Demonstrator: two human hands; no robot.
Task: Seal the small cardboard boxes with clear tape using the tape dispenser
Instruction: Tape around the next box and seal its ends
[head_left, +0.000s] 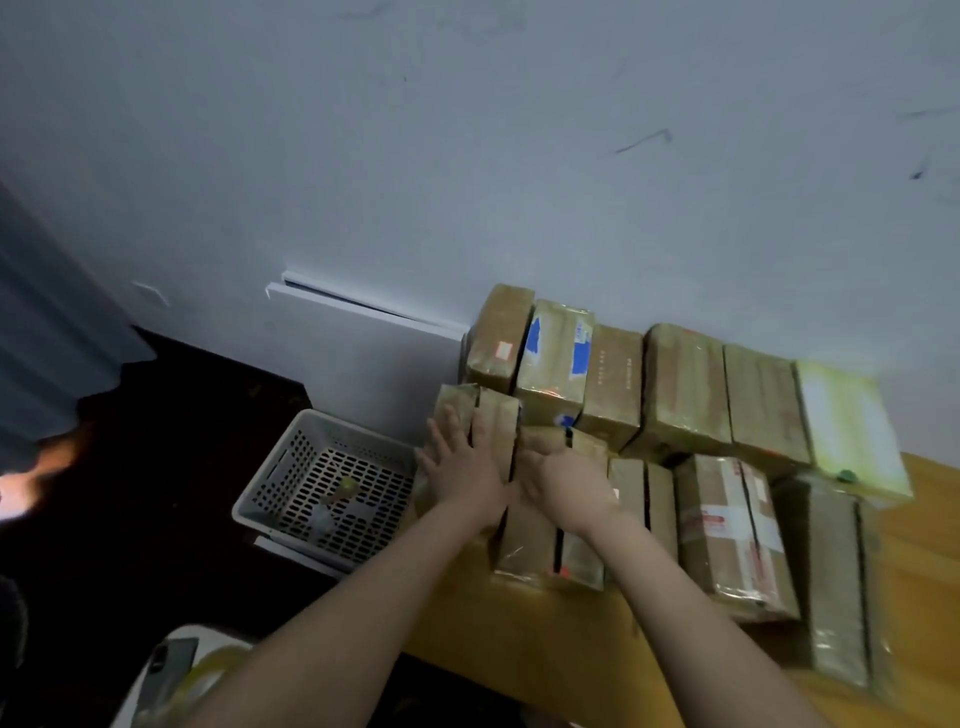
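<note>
Cardboard wrapped in glossy clear tape lies beneath both hands. The left hand (462, 467) has its fingers straight and spread, with the palm pressed flat on a small box (493, 415) at the left end of the group, close to the tabletop's left edge. The right hand (561, 480) rests on the neighbouring box (530, 540). Its fingers are blurred, so whether they lie flat or curl over the far edge cannot be told.

All boxes are rectangular and brown, with creased, shiny film. A back row of boxes (680, 384) stands touching the pale wall (467, 156), and a front row of boxes (727, 530) lies packed side by side.

Bare yellow wood of the tabletop (519, 639) shows in front of the rows. A white perforated plastic basket (291, 447) sits on the dark floor (156, 467), just left of the tabletop.
</note>
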